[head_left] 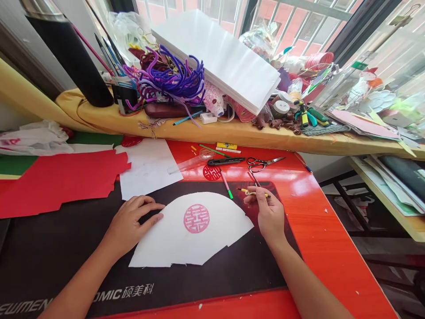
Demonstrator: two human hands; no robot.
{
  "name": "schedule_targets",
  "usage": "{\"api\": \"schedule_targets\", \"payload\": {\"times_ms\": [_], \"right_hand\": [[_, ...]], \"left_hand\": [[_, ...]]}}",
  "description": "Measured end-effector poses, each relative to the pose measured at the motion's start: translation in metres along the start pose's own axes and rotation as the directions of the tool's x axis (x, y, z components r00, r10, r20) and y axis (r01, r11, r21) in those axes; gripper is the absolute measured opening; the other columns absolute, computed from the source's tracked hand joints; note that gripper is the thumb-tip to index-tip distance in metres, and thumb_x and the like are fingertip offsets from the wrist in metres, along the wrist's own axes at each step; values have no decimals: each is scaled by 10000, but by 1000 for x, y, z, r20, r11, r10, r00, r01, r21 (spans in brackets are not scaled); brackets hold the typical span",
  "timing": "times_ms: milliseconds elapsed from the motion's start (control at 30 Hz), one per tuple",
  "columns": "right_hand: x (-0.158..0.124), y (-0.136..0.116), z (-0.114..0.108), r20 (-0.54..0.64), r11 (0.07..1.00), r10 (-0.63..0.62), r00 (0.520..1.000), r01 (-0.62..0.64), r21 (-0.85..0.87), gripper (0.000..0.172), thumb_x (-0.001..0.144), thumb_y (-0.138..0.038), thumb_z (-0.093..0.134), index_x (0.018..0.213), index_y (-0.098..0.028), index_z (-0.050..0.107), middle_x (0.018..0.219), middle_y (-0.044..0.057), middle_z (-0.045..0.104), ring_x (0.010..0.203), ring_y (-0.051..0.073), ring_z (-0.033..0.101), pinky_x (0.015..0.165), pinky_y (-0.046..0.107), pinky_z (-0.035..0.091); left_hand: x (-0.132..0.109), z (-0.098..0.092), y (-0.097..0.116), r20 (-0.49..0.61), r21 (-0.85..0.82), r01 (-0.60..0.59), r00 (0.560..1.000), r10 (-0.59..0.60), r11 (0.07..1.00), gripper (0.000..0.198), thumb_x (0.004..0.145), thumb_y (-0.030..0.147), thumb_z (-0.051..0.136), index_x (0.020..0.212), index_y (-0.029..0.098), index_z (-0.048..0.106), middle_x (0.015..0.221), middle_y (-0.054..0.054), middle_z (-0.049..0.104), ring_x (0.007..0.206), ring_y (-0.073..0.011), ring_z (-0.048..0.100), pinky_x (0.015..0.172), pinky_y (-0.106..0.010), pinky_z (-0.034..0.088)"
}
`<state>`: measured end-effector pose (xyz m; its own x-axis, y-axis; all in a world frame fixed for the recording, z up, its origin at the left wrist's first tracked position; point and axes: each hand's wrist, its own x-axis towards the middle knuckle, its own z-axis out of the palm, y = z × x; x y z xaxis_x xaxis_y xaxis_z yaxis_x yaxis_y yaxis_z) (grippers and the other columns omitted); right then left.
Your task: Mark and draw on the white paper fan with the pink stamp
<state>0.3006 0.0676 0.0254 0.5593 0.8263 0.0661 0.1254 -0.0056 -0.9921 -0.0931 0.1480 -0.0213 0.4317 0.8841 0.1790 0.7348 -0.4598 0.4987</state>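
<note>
A white fan-shaped sheet of paper [166, 248] lies flat on the black desk mat [232, 279]. Near its middle is a pink round openwork pattern [196, 218]. My left hand [134, 221] rests at the paper's left edge, thumb and fingers spread, fingertips touching it. To the right of the sheet, my right hand [270, 212] is closed on a thin yellow-and-black pencil [249, 192], held sideways above the mat. A green-and-pink marker [226, 184] lies just beyond the fan's top edge, close to a red round paper cutout [211, 173].
Scissors [262, 164], a black utility knife [226, 161] and a yellow glue stick [226, 145] lie at the back of the red table [327, 239]. Red paper [73, 177] and a white sheet [149, 173] are at left. Craft supplies crowd the cloth-covered ledge [186, 128].
</note>
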Motion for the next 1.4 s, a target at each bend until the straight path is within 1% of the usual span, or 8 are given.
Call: {"api": "schedule_targets", "payload": {"times_ms": [100,267,533,667,833,1067,1233,1400], "right_hand": [[-5,-1,-4,-11,999,-40,999,39,-37,526,1005,-689,713,1031,-180,846,758,66,802,695,205,748,689,352,634],[-4,-4,-11,-31,997,-59,998,57,-50,507,1019,-667,707,1023,-180,850,756,66,797,659,195,722,660,344,619],[-13,6,-11,-14,1000,-5,1000,5,-3,493,1018,-656,721,1032,-180,848,779,63,803,674,192,737,661,332,619],[-14,6,-12,-19,1000,-4,1000,4,2,488,1017,-655,728,1029,-182,847,788,64,809,678,191,738,664,333,621],[-12,3,-7,37,999,31,999,-31,18,524,1002,-688,734,1038,-178,845,759,71,813,664,202,754,620,327,630],[-3,3,7,137,991,104,985,-114,64,563,963,-747,754,1097,-207,841,872,102,860,779,233,824,635,311,634],[4,6,13,190,991,104,976,-117,59,587,945,-772,758,1112,-214,840,890,100,859,784,240,829,651,329,645],[9,9,15,197,994,109,974,-111,-1,640,934,-808,736,1114,-204,844,886,103,855,756,239,817,644,345,649]], "left_hand": [[1,-1,1,7,-6,7,1000,-7,1000,395,1047,628,601,1113,357,879,1114,-55,775,1077,-275,717,937,-399,574],[0,-1,1,4,-4,4,1000,-4,1000,393,1047,634,602,1111,361,877,1117,-48,770,1076,-271,719,948,-404,567],[0,0,1,9,-3,30,1000,-30,1000,392,1040,631,604,1102,354,874,1123,-51,766,1086,-274,711,940,-395,568],[1,-1,2,14,-3,30,999,-30,1000,391,1038,636,605,1096,359,875,1126,-49,768,1098,-279,716,947,-406,559],[0,-1,2,12,2,27,1000,-28,1000,402,1044,643,598,1101,355,873,1117,-49,771,1092,-272,715,947,-395,558],[0,0,1,16,-5,41,999,-41,999,423,1041,664,594,1103,354,876,1125,-44,768,1096,-269,714,964,-398,547],[-1,1,0,15,-8,35,999,-35,999,421,1045,667,590,1106,362,873,1128,-42,767,1097,-271,711,957,-401,542],[-1,1,0,6,-2,26,1000,-26,1000,437,1054,681,575,1110,367,873,1117,-39,766,1090,-270,710,958,-408,541]]}}
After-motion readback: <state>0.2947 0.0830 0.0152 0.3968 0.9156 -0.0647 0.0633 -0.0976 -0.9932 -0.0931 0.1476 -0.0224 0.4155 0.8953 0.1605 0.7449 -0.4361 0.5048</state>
